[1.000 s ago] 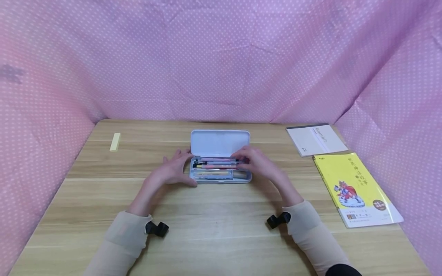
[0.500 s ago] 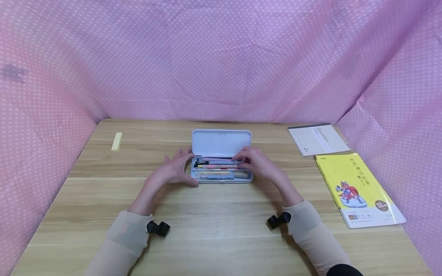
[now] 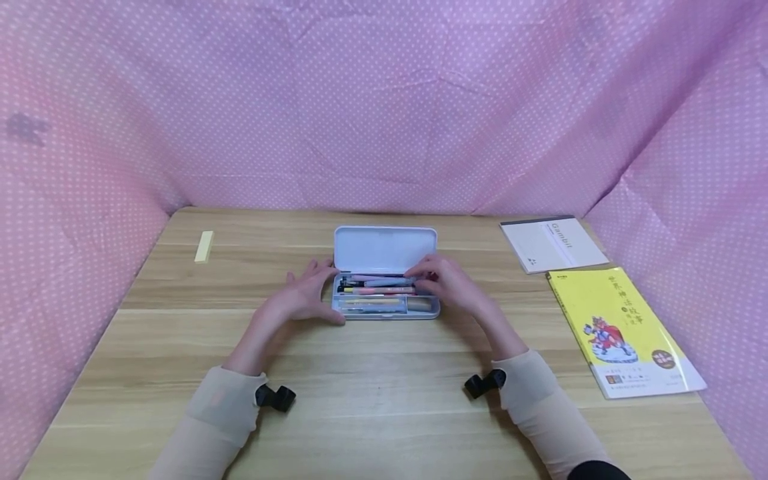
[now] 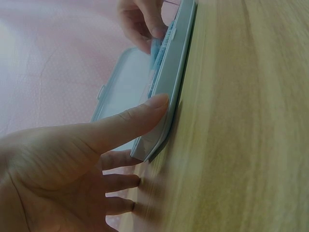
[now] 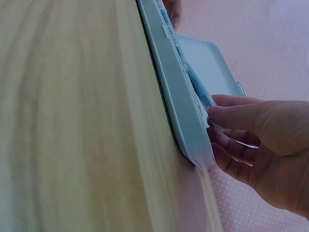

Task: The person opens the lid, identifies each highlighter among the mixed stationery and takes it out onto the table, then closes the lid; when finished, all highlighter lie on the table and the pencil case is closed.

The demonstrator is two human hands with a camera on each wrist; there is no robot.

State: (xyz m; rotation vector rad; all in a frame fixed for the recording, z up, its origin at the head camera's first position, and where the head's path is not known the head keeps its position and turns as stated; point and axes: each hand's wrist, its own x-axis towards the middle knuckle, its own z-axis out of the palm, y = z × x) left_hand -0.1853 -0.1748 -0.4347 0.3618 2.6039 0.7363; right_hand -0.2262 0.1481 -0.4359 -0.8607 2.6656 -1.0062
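Note:
A pale blue pencil case (image 3: 423, 316) lies on the table with its lid (image 3: 385, 248) raised at the back. My left hand (image 3: 302, 293) holds its left end, thumb on the front side and index finger at the back corner. In the right wrist view, my right hand (image 5: 270, 140) pinches the end of a light blue pen (image 5: 199, 87) between thumb and fingers, over the right end of the case. Several other pens lie in the rear compartment, among them an orange-pink one (image 3: 384, 291). The front compartment holds a clear-blue item (image 3: 372, 306) and a brownish block (image 3: 418, 304).
A pale yellow strip (image 3: 204, 247) lies at the table's back left. To the right are a grey-white notebook (image 3: 552, 243) and a yellow book (image 3: 624, 327), the book nearer the front. Pink dotted cloth (image 3: 384, 120) hangs around the back and sides.
The light blue pen has tilted slightly, its right end rising in my right fingers. My left hand keeps its place on the pencil case. The head view has shifted a little.

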